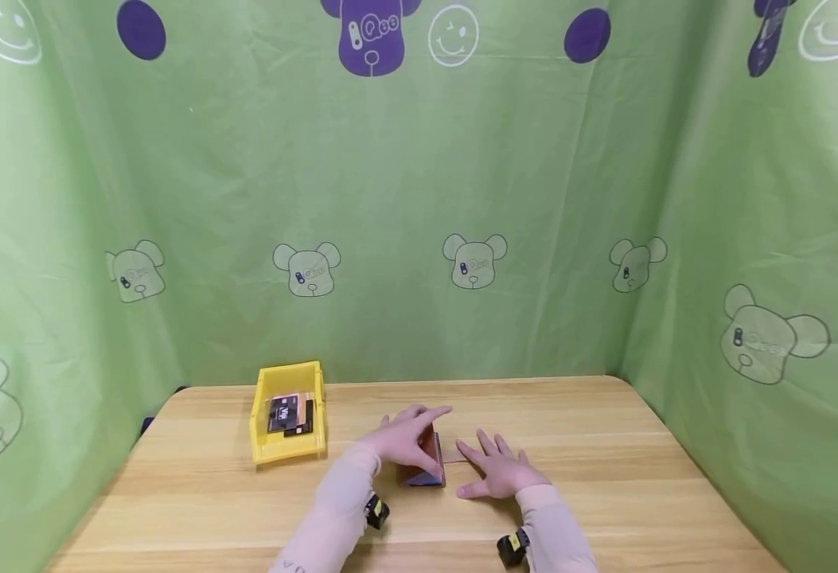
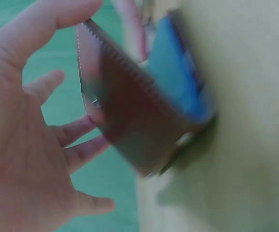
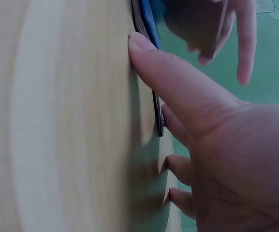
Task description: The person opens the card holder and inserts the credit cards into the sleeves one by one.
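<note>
Head: wallet held; card reads "VIP".

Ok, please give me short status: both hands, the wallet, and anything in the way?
Left hand holds brown wallet. Right hand spread on table beside it. Wallet partly open. Yellow box with cards stands apart at left, not blocking.

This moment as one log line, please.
left hand: touching partly open brown stitched wallet | right hand: spread on wooden tabletop beside wallet | yellow plastic bin: dark cards inside
</note>
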### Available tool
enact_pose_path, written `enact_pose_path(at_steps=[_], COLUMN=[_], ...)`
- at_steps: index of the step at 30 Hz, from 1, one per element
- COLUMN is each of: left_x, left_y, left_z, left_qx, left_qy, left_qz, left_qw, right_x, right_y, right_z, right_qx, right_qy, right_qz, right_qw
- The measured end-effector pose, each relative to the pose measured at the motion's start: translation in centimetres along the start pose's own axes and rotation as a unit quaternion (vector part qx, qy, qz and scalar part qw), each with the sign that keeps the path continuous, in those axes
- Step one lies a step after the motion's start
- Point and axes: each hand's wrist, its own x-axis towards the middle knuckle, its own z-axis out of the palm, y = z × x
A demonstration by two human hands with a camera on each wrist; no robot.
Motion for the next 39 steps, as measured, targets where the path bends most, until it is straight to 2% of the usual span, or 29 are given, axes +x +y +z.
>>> enact_pose_path(at_steps=[5,10,15,22,27,32,39], left_x=[-2.8,-5.9,-7.8,-8.4,-8.3,-8.4,-9.0], left_y=[-1.7,-3.8,-5.5,-5.6,-5.5,-5.4,-4.5], left_z=[-1.7,-2.3,-1.5,-0.4,0.1,0.2,-1.0], left_qx=[-0.033,-0.082,-0.055,0.008,0.057,0.055,0.0], left_qy=[0.029,0.05,0.062,0.035,0.037,0.045,0.051], left_qz=[0.007,-0.014,-0.047,-0.087,-0.103,-0.108,-0.107], left_qw=[0.999,0.9953,0.9955,0.9956,0.9923,0.9916,0.993], right_x=[-0.1,-0.1,-0.2,-0.1,-0.1,-0.2,-0.3], right_y=[0.0,0.0,0.1,0.1,0.0,0.0,0.0], right_z=[0.0,0.0,0.0,-0.1,0.0,0.0,0.0], right_qx=[0.009,0.013,0.011,0.012,0.008,0.009,0.015], right_qy=[0.001,-0.001,-0.005,-0.006,-0.003,0.001,0.006], right_qz=[0.001,0.003,0.007,0.006,0.001,0.001,0.001], right_qw=[1.0,0.9999,0.9999,0.9999,1.0,1.0,0.9999])
